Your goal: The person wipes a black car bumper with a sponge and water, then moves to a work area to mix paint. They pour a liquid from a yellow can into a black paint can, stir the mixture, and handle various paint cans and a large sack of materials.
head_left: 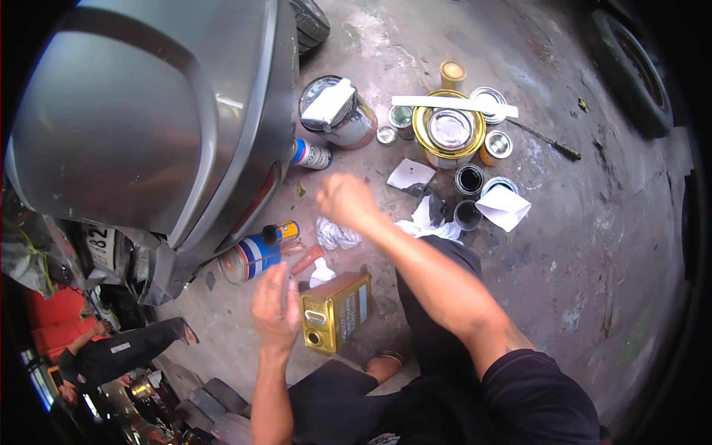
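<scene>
My right hand [345, 196] reaches forward over the floor with its fingers curled closed; what, if anything, is inside is hidden. A spray can [311, 154] lies just beyond it, and a crumpled white rag [337, 232] is below it. My left hand [276, 304] is raised with fingers extended and apart, holding nothing, beside a gold rectangular tin [334, 315]. Near that hand lie a blue cylindrical can [246, 259], a small yellow-and-blue can [280, 232], a red tubular object [306, 259] and a white scraper-like piece [322, 271].
A grey car bumper [126, 133] fills the upper left. Several open cans surround a large gold can [423, 133], with a white strip [452, 103], folded paper [504, 208] and a long tool [549, 142]. A tyre [634, 81] lies at right; another person [126, 348] is at lower left.
</scene>
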The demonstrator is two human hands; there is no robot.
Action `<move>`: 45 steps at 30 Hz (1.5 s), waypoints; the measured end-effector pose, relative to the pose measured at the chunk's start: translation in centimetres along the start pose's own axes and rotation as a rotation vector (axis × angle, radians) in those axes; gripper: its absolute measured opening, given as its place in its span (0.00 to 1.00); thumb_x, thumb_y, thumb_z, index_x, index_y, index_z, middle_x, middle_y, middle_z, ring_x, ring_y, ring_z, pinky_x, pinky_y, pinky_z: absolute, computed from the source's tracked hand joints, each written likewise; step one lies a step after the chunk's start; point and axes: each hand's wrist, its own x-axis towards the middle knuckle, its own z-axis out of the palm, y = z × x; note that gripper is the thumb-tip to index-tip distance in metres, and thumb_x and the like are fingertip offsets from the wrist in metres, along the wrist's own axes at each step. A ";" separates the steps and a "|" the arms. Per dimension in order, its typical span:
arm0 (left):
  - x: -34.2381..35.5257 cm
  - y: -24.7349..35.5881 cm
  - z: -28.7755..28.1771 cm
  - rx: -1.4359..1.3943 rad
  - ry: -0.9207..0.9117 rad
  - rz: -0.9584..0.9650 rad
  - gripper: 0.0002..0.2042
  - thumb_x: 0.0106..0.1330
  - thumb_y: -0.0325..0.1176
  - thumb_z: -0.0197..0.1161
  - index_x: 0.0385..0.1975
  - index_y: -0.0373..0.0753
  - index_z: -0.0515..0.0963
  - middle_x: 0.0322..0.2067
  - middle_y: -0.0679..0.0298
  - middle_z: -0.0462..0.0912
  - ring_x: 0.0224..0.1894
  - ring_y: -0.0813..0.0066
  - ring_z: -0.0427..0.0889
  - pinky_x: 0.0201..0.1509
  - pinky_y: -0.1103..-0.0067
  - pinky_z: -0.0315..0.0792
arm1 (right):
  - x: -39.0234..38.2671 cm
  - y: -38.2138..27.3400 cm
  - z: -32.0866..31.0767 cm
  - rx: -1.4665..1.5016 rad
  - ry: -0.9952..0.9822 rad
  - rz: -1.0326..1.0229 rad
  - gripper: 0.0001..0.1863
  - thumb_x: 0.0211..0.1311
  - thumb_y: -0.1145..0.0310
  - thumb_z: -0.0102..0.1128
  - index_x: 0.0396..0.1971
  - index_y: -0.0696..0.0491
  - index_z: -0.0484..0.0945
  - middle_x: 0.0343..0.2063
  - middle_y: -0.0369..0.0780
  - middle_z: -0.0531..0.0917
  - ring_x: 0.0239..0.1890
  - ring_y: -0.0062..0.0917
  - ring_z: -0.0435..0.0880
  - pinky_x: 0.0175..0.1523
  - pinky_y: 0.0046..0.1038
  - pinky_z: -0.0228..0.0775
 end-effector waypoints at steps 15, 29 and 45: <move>11.1 -3.6 14.7 -0.734 -0.192 -0.434 0.29 0.74 0.40 0.66 0.70 0.34 0.68 0.58 0.54 0.79 0.47 0.71 0.83 0.48 0.75 0.81 | 24.6 15.8 -5.2 0.045 0.229 -0.058 0.36 0.66 0.56 0.61 0.69 0.61 0.69 0.62 0.61 0.78 0.66 0.50 0.77 0.71 0.39 0.68; 23.4 -10.0 23.8 -0.944 -0.175 -0.535 0.37 0.80 0.38 0.54 0.82 0.44 0.41 0.70 0.46 0.65 0.60 0.53 0.80 0.50 0.60 0.87 | 12.5 9.4 4.2 0.174 0.630 -0.171 0.37 0.69 0.60 0.57 0.73 0.61 0.60 0.70 0.61 0.65 0.72 0.59 0.64 0.77 0.50 0.56; 28.4 -10.4 25.0 -0.008 -0.217 -0.063 0.29 0.79 0.46 0.49 0.73 0.34 0.67 0.67 0.30 0.67 0.68 0.35 0.70 0.75 0.60 0.61 | 6.7 15.7 3.1 0.970 0.390 -0.142 0.42 0.57 0.85 0.44 0.76 0.58 0.58 0.75 0.47 0.67 0.77 0.33 0.65 0.75 0.34 0.63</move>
